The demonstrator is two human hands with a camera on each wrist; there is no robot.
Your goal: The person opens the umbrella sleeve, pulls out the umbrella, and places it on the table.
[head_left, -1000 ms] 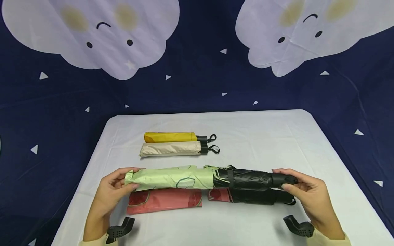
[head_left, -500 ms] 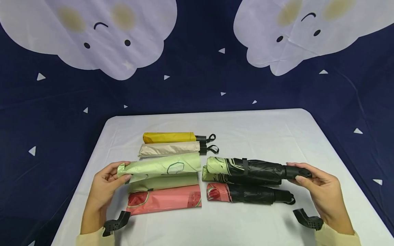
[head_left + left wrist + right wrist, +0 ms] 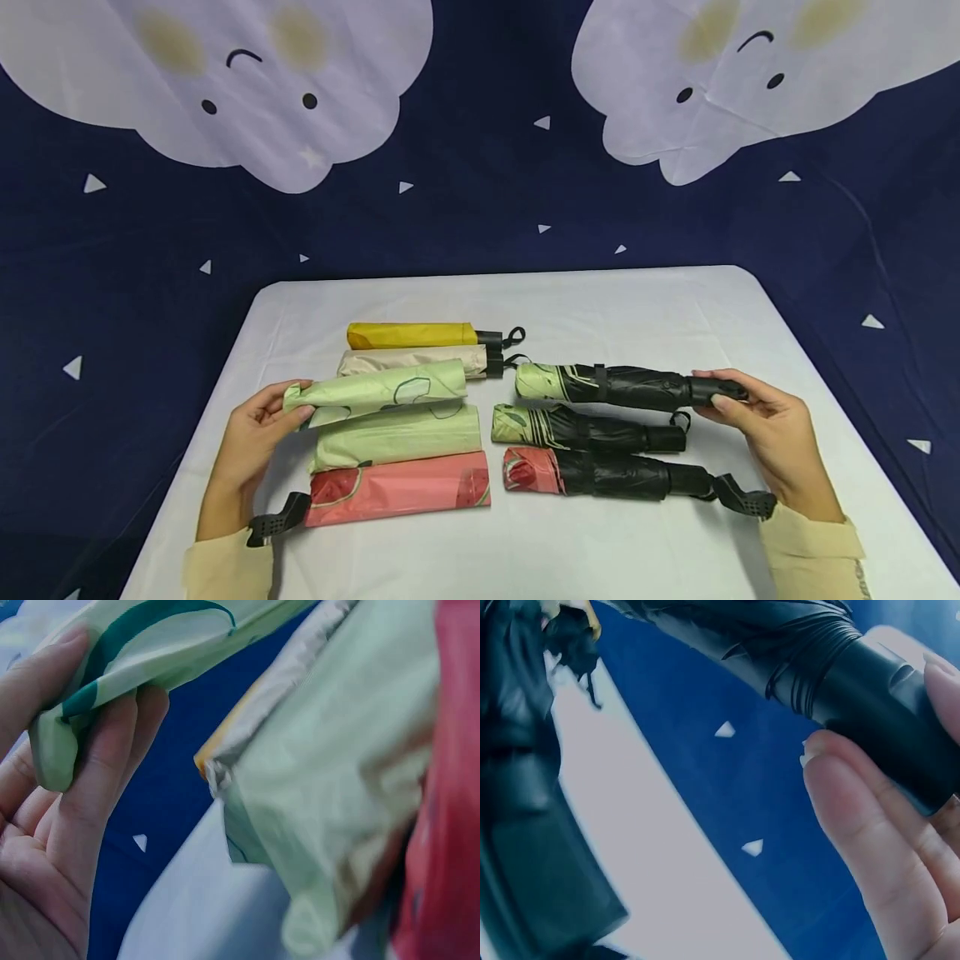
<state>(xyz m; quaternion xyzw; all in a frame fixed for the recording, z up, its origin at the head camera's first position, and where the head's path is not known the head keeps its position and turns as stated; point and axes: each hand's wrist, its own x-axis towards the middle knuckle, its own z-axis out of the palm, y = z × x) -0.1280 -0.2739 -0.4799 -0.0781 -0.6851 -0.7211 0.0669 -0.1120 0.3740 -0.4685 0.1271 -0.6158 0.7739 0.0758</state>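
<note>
Even, soft light in the head view.
Faint shadows lie on the desk (image 3: pixel 570 546); both wrist views are bluish and softer, with a dull shine on the held handle (image 3: pixel 885 720).

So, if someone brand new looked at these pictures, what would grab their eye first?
Probably the big white clouds with upside-down faces, on the dark blue cloth behind the white table. Next, the left hand pinching a pale green cover while the right hand grips a folded black-and-green umbrella by its handle. The red watermelon-print cover also stands out, lying nearest the person.
</note>
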